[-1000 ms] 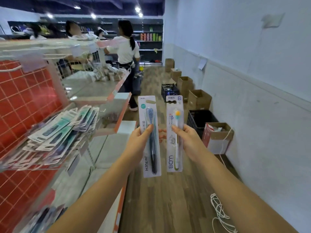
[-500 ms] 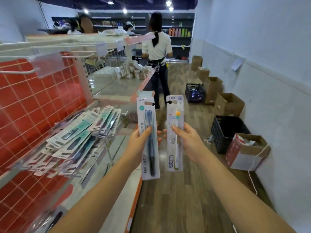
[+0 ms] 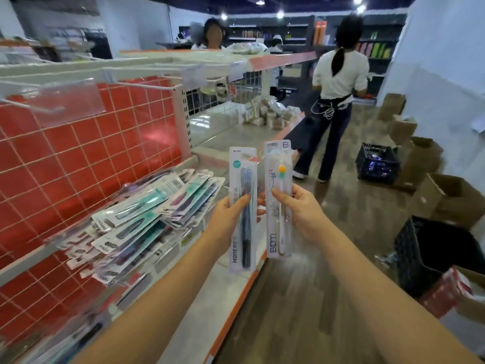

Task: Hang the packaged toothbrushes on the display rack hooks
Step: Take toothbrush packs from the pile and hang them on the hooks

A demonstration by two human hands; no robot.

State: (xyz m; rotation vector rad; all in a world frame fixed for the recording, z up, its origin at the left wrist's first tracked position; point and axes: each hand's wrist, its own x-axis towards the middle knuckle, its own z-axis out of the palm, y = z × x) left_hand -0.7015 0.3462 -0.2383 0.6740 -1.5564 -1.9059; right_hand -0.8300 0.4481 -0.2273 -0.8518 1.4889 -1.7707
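Note:
My left hand [image 3: 228, 217] grips a packaged dark-blue toothbrush [image 3: 242, 248] upright, thumb across its front. Beside it my right hand [image 3: 301, 214] holds a second pack [image 3: 277, 232] with a pale toothbrush and an orange-green head. The two packs stand side by side, nearly touching, in front of the rack. On the left the display rack [image 3: 86, 158] has a red backing behind a white wire grid. Several toothbrush packs [image 3: 147, 216] hang in a dense bunch from its middle hooks. A bare white hook [image 3: 147, 86] sticks out near the top, with a clear label holder [image 3: 68, 101] on another hook.
A white shelf [image 3: 223, 132] beyond the rack carries a pile of small wrapped goods [image 3: 267, 114]. A person in a white top [image 3: 338, 101] stands in the aisle ahead. Black crates [image 3: 378, 161] and cardboard boxes [image 3: 451, 198] line the right wall. Another person stands behind the rack.
The view has swung left, bringing the rack and its hooks more in front of me. Both hands keep the same grip on the two packs, held together.

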